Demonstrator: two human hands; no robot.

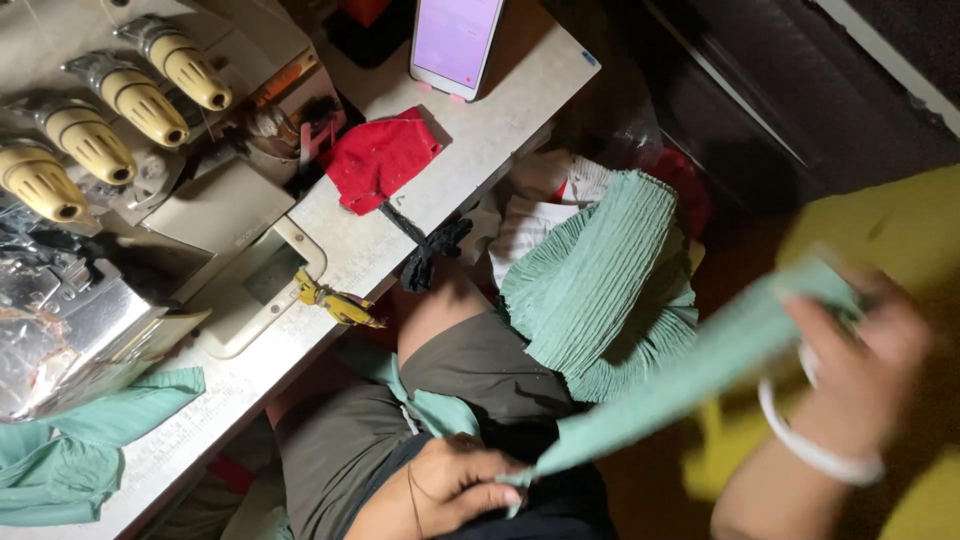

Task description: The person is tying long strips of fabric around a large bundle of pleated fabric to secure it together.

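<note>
Green strip: a long band of pale green fabric runs taut between both hands, above the person's lap, to the right of the counter.
Left grip: the left hand, low in the view, is clenched on the strip's near end, fingers curled over the cloth.
Right grip: the right hand, blurred, is grasping the strip's far end; a white bangle sits on its wrist.
Lap: olive-grey shorts with a scrap of the same green cloth lying on them.
Beside the knee: a heap of pleated green fabric lies over white cloth, just right of the counter's edge.
Counter: pale speckled counter carrying a cream sewing machine with four yellow thread cones.
On the counter: a red cloth piece, yellow-handled snips, a pink-screened phone propped upright at the far edge, and green fabric draped under the machine.
</note>
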